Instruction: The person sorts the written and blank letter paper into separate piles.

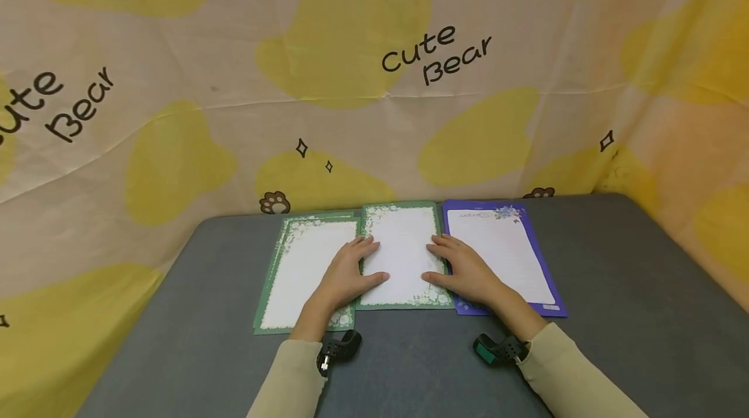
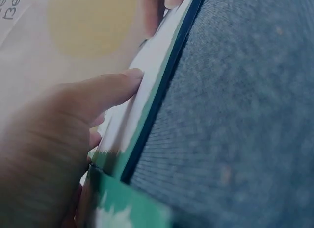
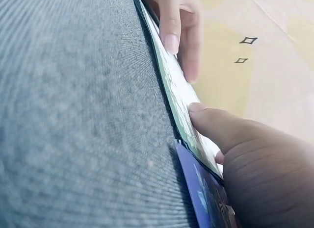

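Three sets of bordered paper lie side by side. The middle green-bordered sheet (image 1: 400,262) has flowers at its corners and lies between both hands. My left hand (image 1: 348,272) rests on its left side with fingers spread, thumb pointing inward. My right hand (image 1: 465,268) rests on its right side, mirroring the left. Under the left hand's outer side is another green-bordered sheet (image 1: 310,268); beneath the right hand is a purple-bordered lined sheet (image 1: 503,255). In the left wrist view, the left thumb (image 2: 115,90) touches the white paper (image 2: 147,66). The right thumb (image 3: 211,120) does likewise in the right wrist view.
A dark grey table (image 1: 398,366) carries the sheets, which reach near its back edge. Behind it hangs a cream and yellow cloth (image 1: 351,34) printed with "Cute Bear". Each wrist wears a black strap camera, one (image 1: 342,346) left and one (image 1: 497,348) right.
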A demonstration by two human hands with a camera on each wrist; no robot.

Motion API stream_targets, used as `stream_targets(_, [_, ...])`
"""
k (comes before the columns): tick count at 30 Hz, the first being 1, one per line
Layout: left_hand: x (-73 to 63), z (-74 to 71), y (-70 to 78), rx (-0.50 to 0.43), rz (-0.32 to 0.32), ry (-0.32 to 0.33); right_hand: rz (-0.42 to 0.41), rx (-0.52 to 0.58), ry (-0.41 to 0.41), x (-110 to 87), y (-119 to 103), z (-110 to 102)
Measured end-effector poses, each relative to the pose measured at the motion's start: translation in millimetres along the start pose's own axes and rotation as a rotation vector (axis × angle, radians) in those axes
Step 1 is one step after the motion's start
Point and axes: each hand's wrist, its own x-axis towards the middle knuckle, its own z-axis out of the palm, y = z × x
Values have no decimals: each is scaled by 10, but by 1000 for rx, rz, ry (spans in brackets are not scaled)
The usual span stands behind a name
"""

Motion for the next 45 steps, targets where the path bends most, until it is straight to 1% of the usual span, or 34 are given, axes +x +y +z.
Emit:
stream_targets(7, [-9,-4,-3,-6,-20,-7,-11,-9,-6,-5,-18,-5])
stream_targets(13, [-7,-22,-7,-11,-18,-27,-19,-13,-7,6,-7,-9])
stream_targets(18, [-32,-26,-4,-17,-34,-34,-2,-9,-15,7,-3,-11])
stream_targets(21, [-43,-19,8,-15,-47,-19,18,2,-10,1,-9,-9])
stream_targets(25, [-39,7,21,-9,-57,31,37,34,28,-13,-21,2])
stream_targets(29, [-16,14,37,-11,-36,83,31,57,79,-22,-19,19])
stream_targets(33, [-8,2,44,-11,-9,104,28,89,130,-14,-17,27])
stream_targets(37, [-4,-3,50,-12,-4,120,53,110,210,4,-30,17])
stream_targets(39, [0,-8,60,-15,5,132,82,146,258,13,-42,6])
stream_targets(41, [0,-12,74,-23,13,144,115,212,297,24,-62,-8])
stream_targets(43, [-3,-20,97,-23,32,160,149,324,319,36,-79,-25])
stream_targets(45, [-6,-27,125,-14,61,180,189,441,323,46,-87,-44])
